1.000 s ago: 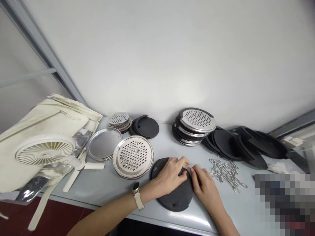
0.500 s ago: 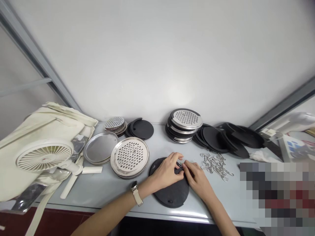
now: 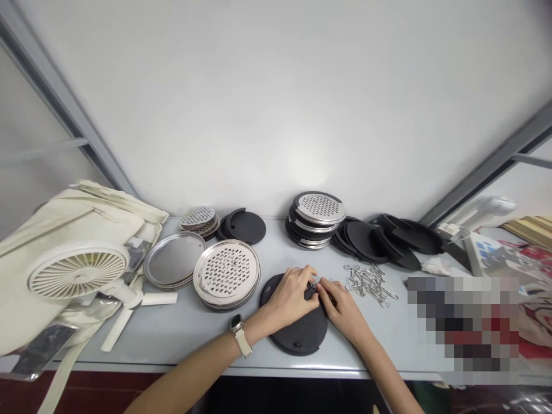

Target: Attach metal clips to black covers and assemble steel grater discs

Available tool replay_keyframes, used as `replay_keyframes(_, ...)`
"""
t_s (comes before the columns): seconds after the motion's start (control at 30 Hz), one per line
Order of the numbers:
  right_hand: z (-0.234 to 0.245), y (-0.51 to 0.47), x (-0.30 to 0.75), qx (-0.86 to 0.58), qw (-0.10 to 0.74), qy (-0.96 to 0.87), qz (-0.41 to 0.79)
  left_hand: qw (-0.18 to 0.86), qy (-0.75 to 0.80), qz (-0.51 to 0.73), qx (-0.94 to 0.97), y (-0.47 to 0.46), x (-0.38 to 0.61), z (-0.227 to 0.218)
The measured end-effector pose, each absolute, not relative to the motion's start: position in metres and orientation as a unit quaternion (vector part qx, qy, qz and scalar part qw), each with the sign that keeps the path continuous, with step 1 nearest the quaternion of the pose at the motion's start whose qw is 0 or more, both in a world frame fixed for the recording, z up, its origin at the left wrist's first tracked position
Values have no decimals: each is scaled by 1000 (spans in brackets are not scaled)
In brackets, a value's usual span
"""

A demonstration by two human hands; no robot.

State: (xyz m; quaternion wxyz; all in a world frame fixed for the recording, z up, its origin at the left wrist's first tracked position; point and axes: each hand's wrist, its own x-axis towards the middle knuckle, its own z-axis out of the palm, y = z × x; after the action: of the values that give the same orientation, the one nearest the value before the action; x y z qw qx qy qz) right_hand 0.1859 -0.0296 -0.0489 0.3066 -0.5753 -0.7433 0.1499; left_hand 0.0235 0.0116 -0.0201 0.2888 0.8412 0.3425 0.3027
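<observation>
A round black plastic disc (image 3: pixel 297 339) lies on the table in front of me, partly covered by my hands. My left hand (image 3: pixel 293 296), a watch on its wrist, rests over the disc with thumb and fingers curled around its far right edge. There a small metal wire hook (image 3: pixel 312 285) shows between my hands. From the right, my right hand (image 3: pixel 341 307) pinches at this hook with bent fingers; its tips are partly hidden. Several loose wire hooks (image 3: pixel 371 283) lie in a pile just beyond my right hand.
Perforated metal grater discs (image 3: pixel 226 275) are stacked left, beside plain metal plates (image 3: pixel 175 259). Behind stand an assembled stack (image 3: pixel 319 208) and black plastic parts (image 3: pixel 366 240). A white fan (image 3: pixel 80 273) and cream bag (image 3: pixel 52 230) fill the left end.
The view has turned slightly to the right. Both hands stay at the disc's edge, with only small finger movement around the wire hook.
</observation>
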Motion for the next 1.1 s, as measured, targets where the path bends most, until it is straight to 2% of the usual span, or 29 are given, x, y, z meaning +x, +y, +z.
replay_keyframes(0.83,-48,-34,184,-573,302,-749,139,302,329,302,842,11,24,-19)
replay_keyframes(1.1,-52,-33,188,-616,320,-707,136,312,323,309,839,12,23,-21)
